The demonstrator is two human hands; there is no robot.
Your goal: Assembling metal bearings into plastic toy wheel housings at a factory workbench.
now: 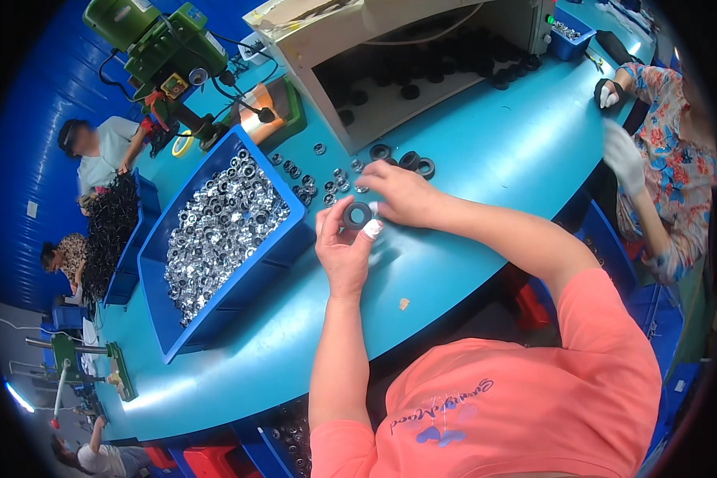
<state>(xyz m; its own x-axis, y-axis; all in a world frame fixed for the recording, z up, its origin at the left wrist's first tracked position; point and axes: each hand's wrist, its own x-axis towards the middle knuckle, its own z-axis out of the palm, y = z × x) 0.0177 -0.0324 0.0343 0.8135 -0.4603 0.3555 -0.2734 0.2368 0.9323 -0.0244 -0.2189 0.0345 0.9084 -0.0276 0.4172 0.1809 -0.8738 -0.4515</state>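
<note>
My left hand (344, 248) is closed around a black ring (349, 217), held upright above the table with its round hole showing. White tape or a finger cover wraps the thumb. Just beyond the ring, my right hand (406, 195) reaches over the table, its thumb and fingers apart. Its fingertips are near several small shiny metal fittings (330, 188) scattered on the tabletop; whether they touch one is hard to make out. A few more black rings (425, 167) lie on the table beyond my right hand.
A blue bin (298, 213) full of metal fittings (223, 239) stands left on the blue-green table (454, 263). Behind are a green drill-press-like machine (175, 56) and a pale open-fronted box (319, 88) holding black rings. A gloved co-worker (665, 159) sits right; others work far left.
</note>
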